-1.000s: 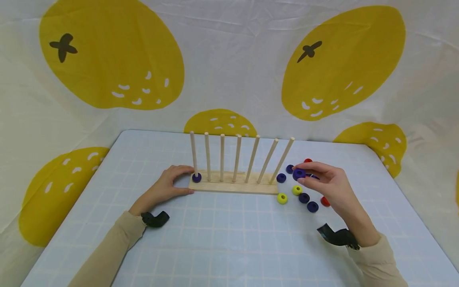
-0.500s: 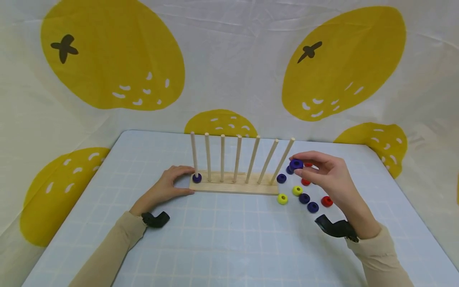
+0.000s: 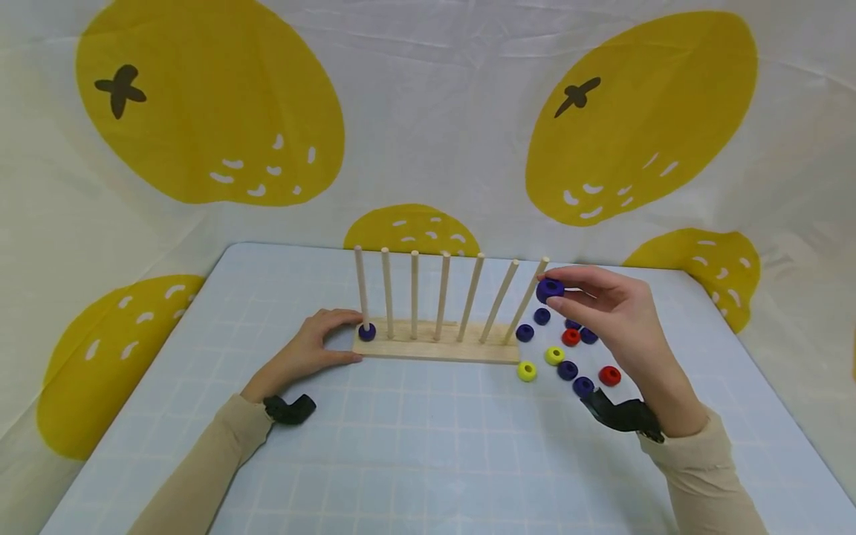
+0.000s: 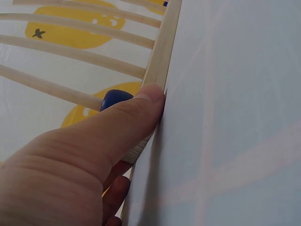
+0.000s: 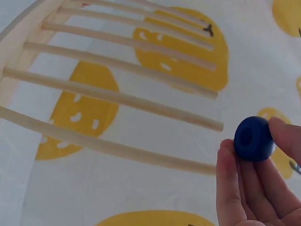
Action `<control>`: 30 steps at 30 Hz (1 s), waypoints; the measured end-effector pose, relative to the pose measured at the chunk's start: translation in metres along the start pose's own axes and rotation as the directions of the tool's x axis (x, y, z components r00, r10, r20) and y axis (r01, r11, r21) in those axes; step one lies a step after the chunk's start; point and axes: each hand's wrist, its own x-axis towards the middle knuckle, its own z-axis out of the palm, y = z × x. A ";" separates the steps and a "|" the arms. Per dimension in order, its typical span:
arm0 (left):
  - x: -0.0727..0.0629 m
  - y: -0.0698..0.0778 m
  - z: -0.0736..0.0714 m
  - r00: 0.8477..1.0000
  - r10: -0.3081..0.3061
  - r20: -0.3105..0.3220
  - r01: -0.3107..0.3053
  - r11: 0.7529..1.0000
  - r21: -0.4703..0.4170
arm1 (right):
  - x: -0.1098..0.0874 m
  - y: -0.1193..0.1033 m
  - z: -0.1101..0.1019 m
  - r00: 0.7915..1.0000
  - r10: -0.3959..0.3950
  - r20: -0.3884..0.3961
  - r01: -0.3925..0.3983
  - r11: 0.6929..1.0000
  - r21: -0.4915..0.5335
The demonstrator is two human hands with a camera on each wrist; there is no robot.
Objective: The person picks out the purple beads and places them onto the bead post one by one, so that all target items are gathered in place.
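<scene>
A wooden peg rack [image 3: 435, 351] with a row of several upright dowels stands on the table. One dark blue bead [image 3: 367, 333] sits at the foot of its leftmost peg, also visible as the blue bead [image 4: 115, 98] behind the thumb in the left wrist view. My left hand [image 3: 313, 343] grips the left end of the base, thumb along the front edge and fingers at the back. Between thumb and fingertips, my right hand [image 3: 618, 312] pinches a blue bead [image 5: 254, 139], raised near the top of the rightmost peg [image 3: 528, 297]. The bead's hole shows.
Loose beads lie right of the rack: yellow beads [image 3: 527, 371], red beads [image 3: 610, 376] and several dark blue beads [image 3: 567, 370]. A white cloth [image 3: 428, 111] with yellow fruit prints hangs behind the light, grid-patterned table [image 3: 401, 446].
My right hand has lifted the blue bead up and slightly left, from over the loose beads to near the rightmost peg's top. My left hand stays on the base.
</scene>
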 end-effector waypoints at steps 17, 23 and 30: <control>0.000 0.000 0.001 1.000 0.022 -0.012 -0.022 1.000 0.008 | 0.021 -0.018 0.015 0.994 -0.109 -0.017 0.109 0.994 0.029; 0.000 0.001 0.001 1.000 0.015 -0.010 -0.015 1.000 0.001 | 0.027 -0.025 0.022 0.991 -0.134 -0.013 0.134 0.989 0.055; -0.001 0.003 0.000 1.000 -0.019 0.006 0.019 1.000 -0.019 | 0.034 -0.033 0.028 0.983 -0.184 0.000 0.184 0.979 0.088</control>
